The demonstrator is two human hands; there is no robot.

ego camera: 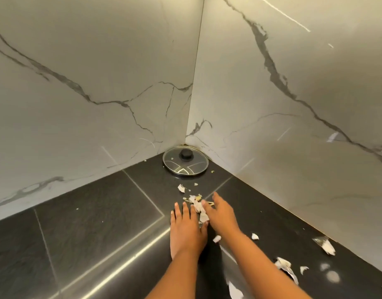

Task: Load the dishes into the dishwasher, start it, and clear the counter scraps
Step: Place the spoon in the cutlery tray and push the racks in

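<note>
Corner of a dark tiled counter (88,223) where two pale, grey-veined marble walls (99,72) meet. A round glass lid (193,167) with a black knob (186,154) lies flat in the very corner, close to both walls. In front of it, the left hand (185,225) lies palm down on the counter, fingers straight and close together, holding nothing. The right hand (221,214) lies just beside it, fingers likewise extended and flat, angled towards the left. Between the two hands sits a small heap of scraps (197,207), whitish papery peelings, touched by the fingers on either side. A single flake (181,188) lies between heap and lid; further loose peelings (325,245) are scattered along the counter to the right, beside the right forearm (257,257).
</note>
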